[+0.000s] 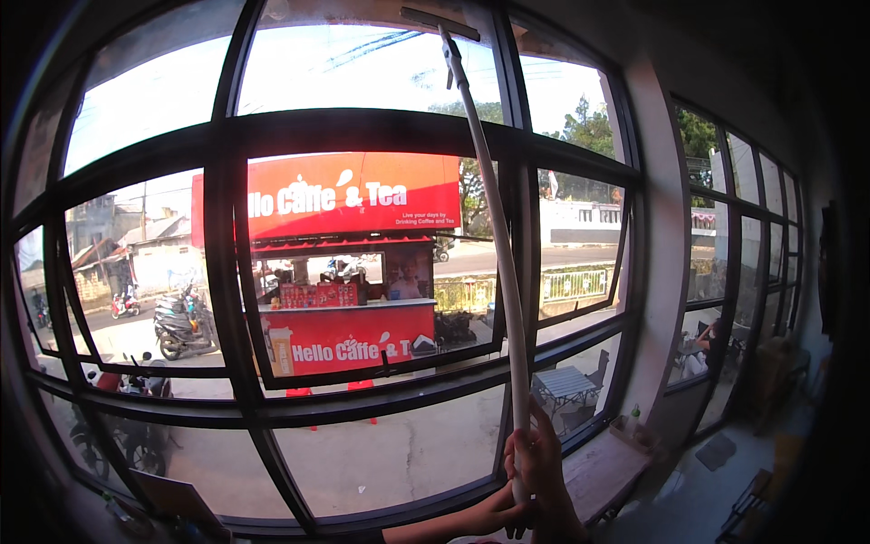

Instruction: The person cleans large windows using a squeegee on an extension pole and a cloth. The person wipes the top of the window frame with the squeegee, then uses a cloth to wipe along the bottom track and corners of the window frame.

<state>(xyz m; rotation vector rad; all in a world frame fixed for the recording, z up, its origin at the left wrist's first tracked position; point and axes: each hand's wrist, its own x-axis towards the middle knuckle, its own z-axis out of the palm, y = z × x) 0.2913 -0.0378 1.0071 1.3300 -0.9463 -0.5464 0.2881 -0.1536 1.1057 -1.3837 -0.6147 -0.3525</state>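
A long pale pole carries a window squeegee (442, 24), whose blade lies up near the top of the upper middle window pane (362, 68). My right hand (536, 453) is wrapped round the lower part of the pole (507, 263). Just below it, close to the pole's bottom end, my left hand (494, 512) grips as well, its forearm reaching in from the lower edge. The pole slants up and a little left, passing in front of the dark window frame (362, 136).
Tall dark-framed windows fill the wall, some sashes tilted outward. Outside stand a red drinks stall (349, 335), parked motorbikes (181, 322) and a slatted table (564, 385). Indoors, a wooden counter (603, 471) runs along the right, holding a small container (634, 431).
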